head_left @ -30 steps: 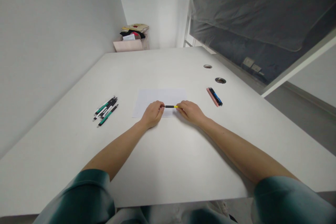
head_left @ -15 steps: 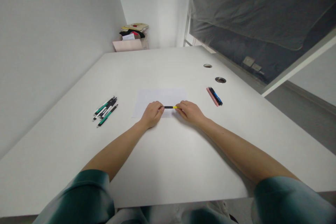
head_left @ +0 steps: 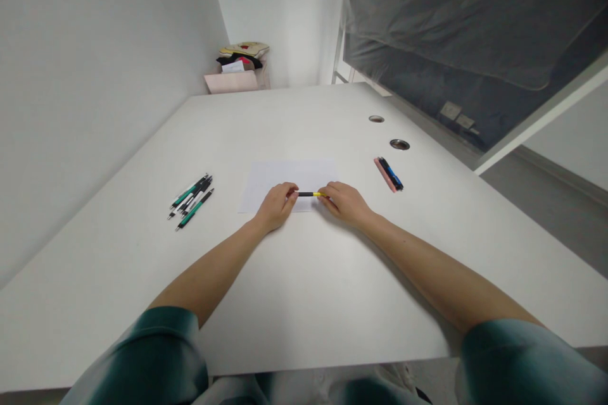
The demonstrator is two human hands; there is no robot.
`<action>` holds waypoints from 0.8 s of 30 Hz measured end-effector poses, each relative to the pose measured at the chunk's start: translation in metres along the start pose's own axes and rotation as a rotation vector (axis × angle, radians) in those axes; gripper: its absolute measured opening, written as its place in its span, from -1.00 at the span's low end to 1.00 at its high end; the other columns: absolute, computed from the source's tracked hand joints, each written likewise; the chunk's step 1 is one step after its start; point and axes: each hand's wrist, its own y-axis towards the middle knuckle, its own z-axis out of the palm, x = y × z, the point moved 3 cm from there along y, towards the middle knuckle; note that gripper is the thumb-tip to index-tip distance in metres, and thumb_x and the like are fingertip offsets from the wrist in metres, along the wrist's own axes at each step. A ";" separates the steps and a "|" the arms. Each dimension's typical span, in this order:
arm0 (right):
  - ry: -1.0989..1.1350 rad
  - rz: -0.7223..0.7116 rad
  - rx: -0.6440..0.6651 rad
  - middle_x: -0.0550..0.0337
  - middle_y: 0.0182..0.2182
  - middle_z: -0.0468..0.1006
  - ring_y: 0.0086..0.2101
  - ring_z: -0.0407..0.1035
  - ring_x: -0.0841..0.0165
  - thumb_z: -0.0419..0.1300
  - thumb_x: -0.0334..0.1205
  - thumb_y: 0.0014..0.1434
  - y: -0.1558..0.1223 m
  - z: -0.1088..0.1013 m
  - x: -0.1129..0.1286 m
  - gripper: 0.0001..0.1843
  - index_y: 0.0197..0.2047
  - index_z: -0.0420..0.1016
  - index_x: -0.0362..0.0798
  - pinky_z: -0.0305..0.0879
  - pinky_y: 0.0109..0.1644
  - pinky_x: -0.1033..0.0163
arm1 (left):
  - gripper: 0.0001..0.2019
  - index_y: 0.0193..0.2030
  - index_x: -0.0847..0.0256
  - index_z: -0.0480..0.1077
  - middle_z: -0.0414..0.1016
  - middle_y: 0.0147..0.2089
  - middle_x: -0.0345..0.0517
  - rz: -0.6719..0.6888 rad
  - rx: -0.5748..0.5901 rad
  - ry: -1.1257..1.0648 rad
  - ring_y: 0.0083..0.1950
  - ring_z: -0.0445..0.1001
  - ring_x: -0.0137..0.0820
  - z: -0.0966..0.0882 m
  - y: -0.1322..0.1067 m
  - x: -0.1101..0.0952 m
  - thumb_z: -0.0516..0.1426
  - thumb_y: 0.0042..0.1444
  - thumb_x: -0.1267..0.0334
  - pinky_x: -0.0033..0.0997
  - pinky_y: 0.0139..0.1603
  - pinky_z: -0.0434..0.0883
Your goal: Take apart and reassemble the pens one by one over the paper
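Note:
A slim black and yellow pen [head_left: 306, 194] lies level between my two hands, just over a white sheet of paper [head_left: 292, 171]. My left hand [head_left: 277, 205] pinches its black end between thumb and fingers. At the yellow end, my right hand [head_left: 346, 201] is closed in a pinch as well. Both tips of the pen are hidden by my fingers. The near part of the sheet is partly covered by my hands.
Several green, black and white pens [head_left: 192, 199] lie in a loose pile on the left of the white table [head_left: 294, 304]. To the right are a pink pen [head_left: 384, 174] and blue-black pens [head_left: 392, 174], near two round metal-rimmed holes [head_left: 399, 145]. A pink box [head_left: 231, 82] stands beyond the far edge.
Hardly anything differs. The fingers of my left hand have shifted very slightly at the black end of the pen; the rest of the scene stays as it was.

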 end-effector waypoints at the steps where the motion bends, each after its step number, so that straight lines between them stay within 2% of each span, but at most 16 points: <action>1: 0.000 0.000 -0.001 0.03 -0.33 0.51 -0.32 0.33 0.28 -0.04 -0.15 0.35 0.000 0.000 0.000 -0.68 -0.14 0.50 -0.08 0.15 -0.24 0.22 | -0.81 -0.13 0.21 0.34 0.48 -0.22 -0.05 -0.003 -0.009 -0.007 -0.19 0.42 -0.32 0.000 0.000 0.000 -0.05 0.29 0.23 -0.26 -0.11 0.39; 7: 0.013 0.015 0.007 0.03 -0.33 0.51 -0.32 0.33 0.28 -0.03 -0.17 0.34 0.000 -0.002 -0.001 -0.70 -0.16 0.50 -0.08 0.14 -0.25 0.22 | -0.86 -0.17 0.21 0.35 0.47 -0.26 -0.06 0.014 0.001 -0.010 -0.23 0.43 -0.33 0.000 0.000 -0.002 0.03 0.23 0.24 -0.25 -0.11 0.40; 14: 0.029 0.005 0.001 0.02 -0.32 0.52 -0.31 0.33 0.27 -0.05 -0.16 0.34 0.000 -0.001 -0.001 -0.68 -0.15 0.50 -0.08 0.16 -0.24 0.21 | -0.78 -0.23 0.20 0.39 0.48 -0.30 -0.06 0.013 0.004 0.016 -0.24 0.43 -0.32 -0.002 0.000 -0.002 -0.03 0.29 0.21 -0.26 -0.13 0.41; 19: 0.010 0.016 -0.009 0.02 -0.33 0.52 -0.31 0.34 0.27 -0.05 -0.16 0.34 -0.001 0.000 -0.004 -0.68 -0.15 0.50 -0.09 0.17 -0.24 0.21 | -0.80 -0.09 0.23 0.41 0.53 -0.22 -0.04 0.037 -0.049 -0.051 -0.22 0.47 -0.35 -0.002 -0.001 -0.002 0.01 0.26 0.27 -0.29 -0.10 0.44; 24: 0.015 0.045 -0.031 0.01 -0.32 0.52 -0.30 0.35 0.25 -0.04 -0.16 0.33 -0.001 -0.003 -0.005 -0.67 -0.15 0.51 -0.10 0.19 -0.22 0.19 | -0.83 -0.15 0.22 0.47 0.53 -0.28 -0.06 0.059 -0.107 -0.067 -0.24 0.49 -0.35 -0.005 -0.001 0.000 0.07 0.22 0.29 -0.28 -0.11 0.45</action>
